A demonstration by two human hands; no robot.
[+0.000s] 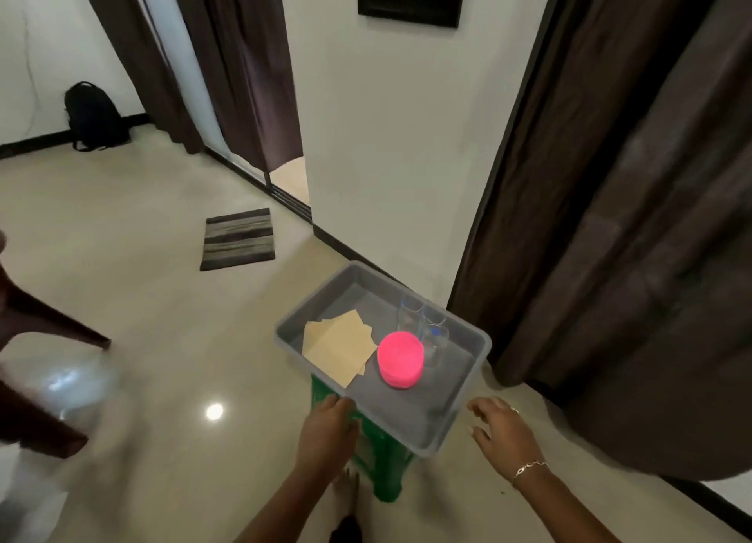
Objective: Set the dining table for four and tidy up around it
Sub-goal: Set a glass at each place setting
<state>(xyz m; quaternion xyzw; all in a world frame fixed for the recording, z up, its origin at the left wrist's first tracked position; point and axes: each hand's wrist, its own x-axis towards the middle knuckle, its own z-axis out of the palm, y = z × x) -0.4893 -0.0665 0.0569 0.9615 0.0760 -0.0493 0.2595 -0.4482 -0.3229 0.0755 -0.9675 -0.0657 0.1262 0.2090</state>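
Grey plastic tray [407, 416] on green stool [386, 473], holding tan napkins [339, 345], stacked pink plates [401, 359] and clear glasses [433, 331]. Left hand [327, 428] meets the near rim, grip indeterminable; right hand [504, 428] just beside the tray, grip spread, empty.

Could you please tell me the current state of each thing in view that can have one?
Grey tray: uncovered, sitting on the green stool.
Beige napkins: flat in the tray, loosely fanned.
Pink stack: upright in the tray.
Glasses: upright beside the stack.
Left hand: at the tray's near rim; grip unclear.
Right hand: fingers spread, off the tray.
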